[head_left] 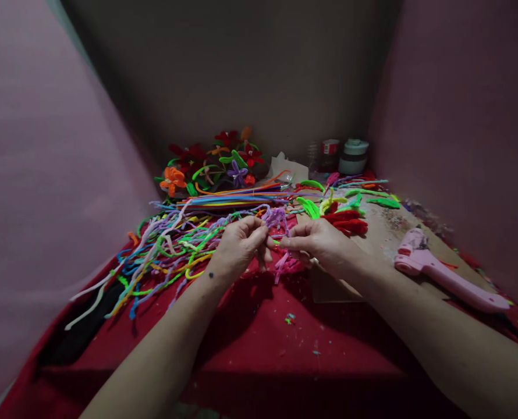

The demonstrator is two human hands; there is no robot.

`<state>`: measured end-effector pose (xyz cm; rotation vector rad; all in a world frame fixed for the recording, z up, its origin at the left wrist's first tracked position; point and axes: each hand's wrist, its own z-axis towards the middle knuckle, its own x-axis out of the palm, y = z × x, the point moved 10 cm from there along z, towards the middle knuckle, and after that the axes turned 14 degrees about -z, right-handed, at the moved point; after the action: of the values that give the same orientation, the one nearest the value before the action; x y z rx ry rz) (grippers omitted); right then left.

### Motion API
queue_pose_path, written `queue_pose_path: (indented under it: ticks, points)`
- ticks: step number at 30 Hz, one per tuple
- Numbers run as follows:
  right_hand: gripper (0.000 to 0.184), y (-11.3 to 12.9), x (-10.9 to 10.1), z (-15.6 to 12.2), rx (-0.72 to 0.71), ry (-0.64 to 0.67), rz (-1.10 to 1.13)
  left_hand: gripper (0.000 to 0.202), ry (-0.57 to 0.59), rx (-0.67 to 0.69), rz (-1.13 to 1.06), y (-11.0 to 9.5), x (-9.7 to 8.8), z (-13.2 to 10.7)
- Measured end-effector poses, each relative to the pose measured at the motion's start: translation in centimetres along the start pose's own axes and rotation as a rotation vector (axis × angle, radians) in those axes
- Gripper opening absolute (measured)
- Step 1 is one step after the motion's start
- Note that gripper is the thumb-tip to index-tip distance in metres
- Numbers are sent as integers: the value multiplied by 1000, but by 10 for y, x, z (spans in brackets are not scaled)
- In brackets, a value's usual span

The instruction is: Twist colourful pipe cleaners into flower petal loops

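My left hand [247, 240] and my right hand [318, 241] meet above the red cloth, fingers pinched close together. Between the fingertips shows a short bit of green pipe cleaner [277, 242], apparently gripped from both sides; most of it is hidden by the fingers. Just behind the hands are curled purple pipe cleaners [276, 217]. Below the fingertips, bent pink pipe cleaners [286, 265] are partly covered by my right hand. A bundle of red fuzzy pieces [344, 222] lies beyond my right hand, with green loops [309, 207] beside it.
Loose coloured pipe cleaners [163, 256] spread across the left, with a straight bundle [237, 199] behind. Fuzzy flowers [191, 158] stand at the back. On the right, a pink glue gun [451, 279] lies on a brown board [379, 235]. A lidded jar [354, 157] stands behind.
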<state>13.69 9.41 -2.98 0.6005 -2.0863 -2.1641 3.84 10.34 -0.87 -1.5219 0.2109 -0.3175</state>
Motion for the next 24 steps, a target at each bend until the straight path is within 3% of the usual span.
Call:
queue_pose_path:
  ticks: [4,9,24]
  points:
    - [15,-1,6,2,-47,56,232,12,-50,9,5,-2,-3,0]
    - [14,-4,1,4,-46,-17,369,11,-61,22,-20,-2,-3,-2]
    - [5,5,0,2,-74,-37,318,11,-4,35,14,-3,5,-5]
